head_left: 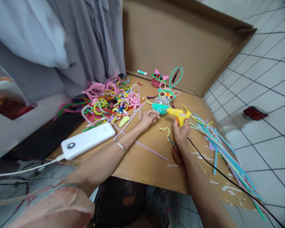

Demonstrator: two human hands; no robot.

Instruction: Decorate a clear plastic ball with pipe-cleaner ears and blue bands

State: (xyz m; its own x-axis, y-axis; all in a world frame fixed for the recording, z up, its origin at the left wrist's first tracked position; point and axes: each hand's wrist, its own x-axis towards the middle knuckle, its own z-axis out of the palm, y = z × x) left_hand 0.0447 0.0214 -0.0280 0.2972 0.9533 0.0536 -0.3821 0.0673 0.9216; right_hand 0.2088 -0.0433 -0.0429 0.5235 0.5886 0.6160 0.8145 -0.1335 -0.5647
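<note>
My right hand [181,131] grips the handle of a yellow glue gun [178,113], its nozzle pointing left at a teal pipe-cleaner piece [159,109]. My left hand [149,118] pinches that teal piece at the base of a pipe-cleaner owl figure [165,96] with teal ears. A second pink-eared figure [158,79] sits behind it. All rest on a brown cardboard sheet [142,161].
A tangle of coloured pipe cleaners [109,101] lies at left, straight ones [218,142] at right. A white power bank [87,141] with cable sits near left. Red-handled scissors [177,152] lie under my right wrist. The gun's black cord [228,179] runs right. A glue stick [142,72] lies by the cardboard wall.
</note>
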